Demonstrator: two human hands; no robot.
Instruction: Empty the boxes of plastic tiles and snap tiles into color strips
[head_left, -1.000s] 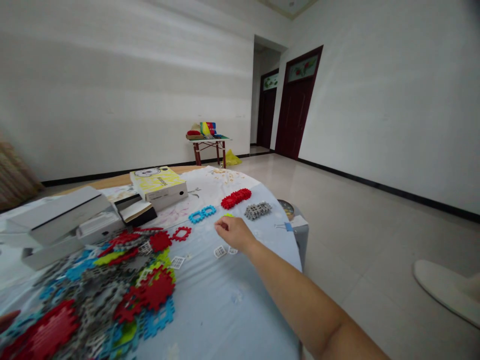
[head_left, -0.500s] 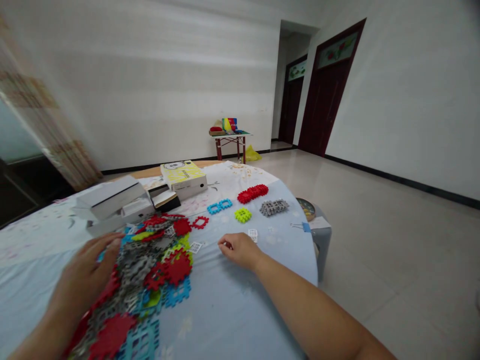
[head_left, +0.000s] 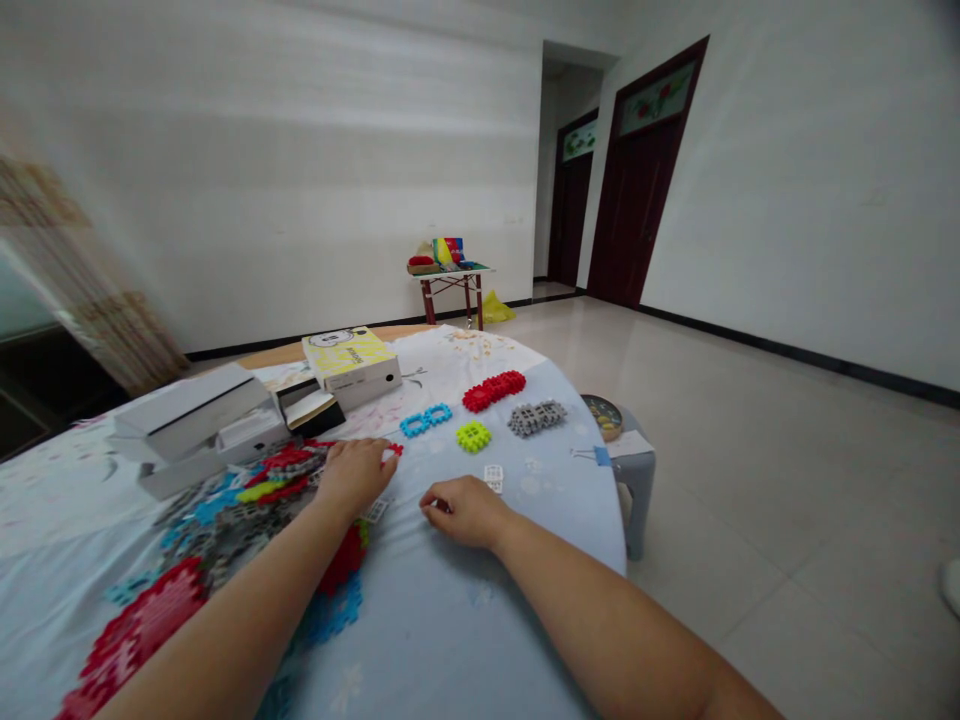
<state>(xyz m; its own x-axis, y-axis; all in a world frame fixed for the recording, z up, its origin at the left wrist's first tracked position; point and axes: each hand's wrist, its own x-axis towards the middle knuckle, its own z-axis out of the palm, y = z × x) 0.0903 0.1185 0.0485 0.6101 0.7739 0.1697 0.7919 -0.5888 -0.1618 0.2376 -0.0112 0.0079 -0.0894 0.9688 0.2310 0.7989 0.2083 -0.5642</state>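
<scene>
My left hand (head_left: 352, 478) reaches over the far right edge of a pile of toothed plastic building pieces (head_left: 225, 525). Its fingers are closed at a red toothed frame piece (head_left: 394, 452), mostly hidden beneath them. My right hand (head_left: 466, 510) rests on the tablecloth with fingers loosely curled and nothing visible in them. Beside it lies a white window-shaped piece (head_left: 493, 478); another white window piece (head_left: 376, 511) sits below my left hand. Beyond are a joined blue pair of frames (head_left: 426, 420), a green piece (head_left: 473, 436), a red row (head_left: 494, 390) and a grey row (head_left: 537, 418).
White open boxes (head_left: 199, 415), a small black box (head_left: 307, 408) and a yellow-white box (head_left: 352, 362) stand at the far left. A grey stool (head_left: 636, 470) is beside the table's right edge. A small table (head_left: 453, 274) stands against the wall.
My left hand has moved right and away from me, from the pile's left side to the red frame piece. My right hand keeps its place. The view has shifted slightly right.
</scene>
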